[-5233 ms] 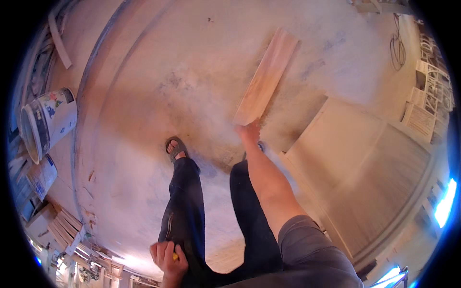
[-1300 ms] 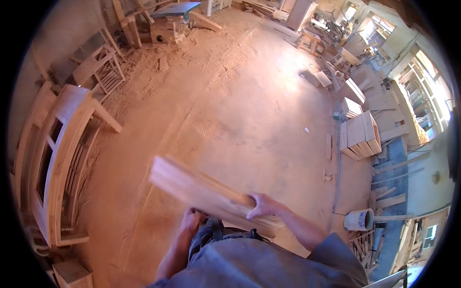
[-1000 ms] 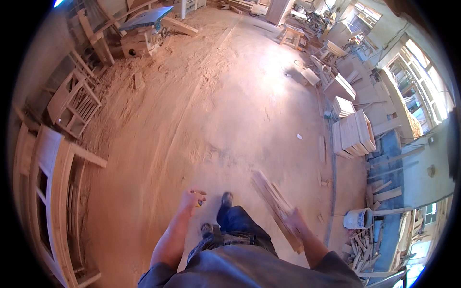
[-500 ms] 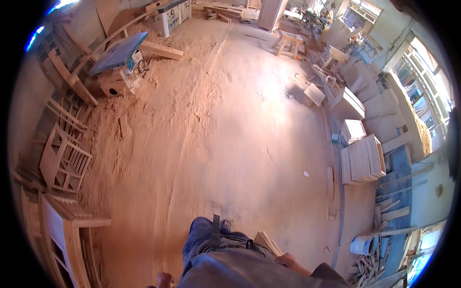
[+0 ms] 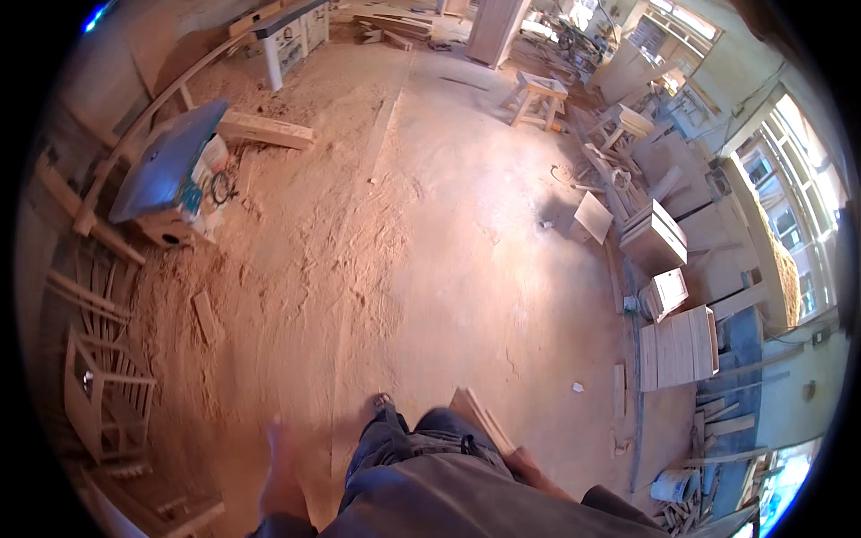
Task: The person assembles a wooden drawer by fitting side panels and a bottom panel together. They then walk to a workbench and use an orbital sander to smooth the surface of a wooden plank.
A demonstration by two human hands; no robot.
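Observation:
Beside my right hip, my right hand [image 5: 527,466] is closed around a small bundle of light wooden strips [image 5: 482,420]. They slant forward past my waist; how many there are is hard to make out. My left hand [image 5: 280,448] hangs out to my left over the dusty floor, touching nothing that shows. Motion smears its fingers, so their pose is unclear.
Sawdust covers the floor [image 5: 377,269]. To the left stand a blue-topped machine [image 5: 175,166] and a wooden chair frame [image 5: 112,394]. Along the right are a stack of wooden panels [image 5: 679,348], a white bucket [image 5: 674,485] and scrap wood. A wooden stool [image 5: 538,97] stands farther off.
I have stepped forward, so the machine and the panels sit nearer and lower. My left arm has swung forward into fuller view. The wooden strips stay in my right hand and show more.

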